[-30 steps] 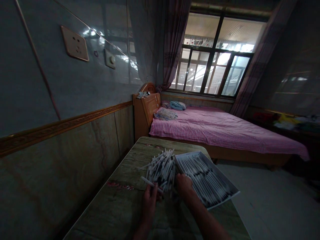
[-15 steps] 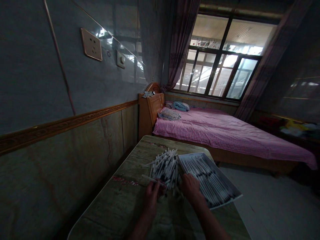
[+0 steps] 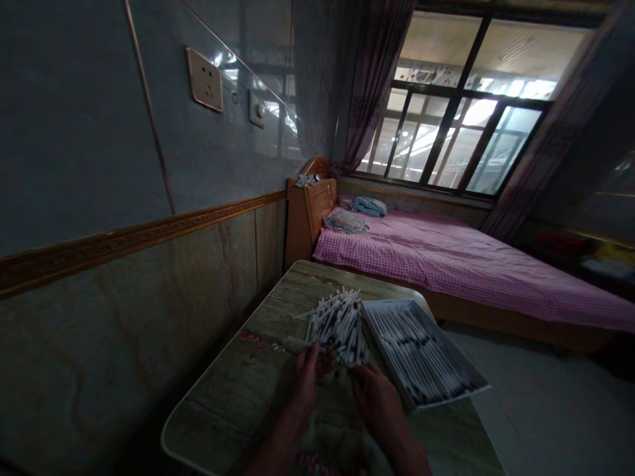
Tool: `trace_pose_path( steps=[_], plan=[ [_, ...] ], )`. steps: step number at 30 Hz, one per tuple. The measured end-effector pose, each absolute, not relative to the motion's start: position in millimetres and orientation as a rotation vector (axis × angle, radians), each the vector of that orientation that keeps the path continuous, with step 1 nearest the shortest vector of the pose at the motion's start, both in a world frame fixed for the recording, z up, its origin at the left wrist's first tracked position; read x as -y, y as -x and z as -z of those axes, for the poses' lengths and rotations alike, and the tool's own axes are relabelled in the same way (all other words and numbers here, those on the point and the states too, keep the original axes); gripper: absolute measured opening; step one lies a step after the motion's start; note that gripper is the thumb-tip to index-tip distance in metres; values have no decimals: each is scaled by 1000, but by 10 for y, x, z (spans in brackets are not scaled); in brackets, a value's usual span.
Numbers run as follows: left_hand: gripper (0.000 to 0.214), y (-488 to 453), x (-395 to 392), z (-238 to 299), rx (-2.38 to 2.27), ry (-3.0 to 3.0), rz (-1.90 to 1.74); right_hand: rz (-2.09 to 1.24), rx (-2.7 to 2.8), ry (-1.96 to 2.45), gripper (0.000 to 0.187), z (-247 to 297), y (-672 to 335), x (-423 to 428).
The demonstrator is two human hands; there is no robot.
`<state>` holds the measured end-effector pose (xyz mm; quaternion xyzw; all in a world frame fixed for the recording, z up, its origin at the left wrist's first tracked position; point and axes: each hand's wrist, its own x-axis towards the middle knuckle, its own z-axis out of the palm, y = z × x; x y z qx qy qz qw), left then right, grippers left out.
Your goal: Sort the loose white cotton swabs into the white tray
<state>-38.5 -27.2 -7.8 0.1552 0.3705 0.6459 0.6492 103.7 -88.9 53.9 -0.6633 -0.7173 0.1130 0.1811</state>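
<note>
Both: L hand (image 3: 306,382), R hand (image 3: 377,396), fingers curled by near edge of cotton swab pile (image 3: 337,324); pinch unclear.

Head view, looking forward and down. My left hand (image 3: 305,383) and my right hand (image 3: 376,396) sit at the near edge of a loose heap of white sticks (image 3: 337,324), its fingers curled, on a stone-patterned table (image 3: 233,390). Just right of the heap, a shallow white tray (image 3: 391,301) holds sticks in parallel rows. Beyond lie a pink checked bed (image 3: 446,271) and a barred window (image 3: 461,99).
</note>
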Motion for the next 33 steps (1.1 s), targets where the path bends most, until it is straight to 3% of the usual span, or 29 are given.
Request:
trace_pose_path(
  steps=[12,24,31,33],
  plan=[
    [36,427,246,145,-790,-334,-1469,-283,2074,1870,26,-436,-1006,956],
    [51,357,281,124,-883,-576,-1384,-161,2062,1934,23,-482,-1048,911],
    [41,391,284,89,-794,-451,-1388,-407,1767,1397,34,-464,-1041,749],
    [34,445,253,83,-751,-298,-1400,-435,1706,1449,32,-351,-997,698]
  ],
)
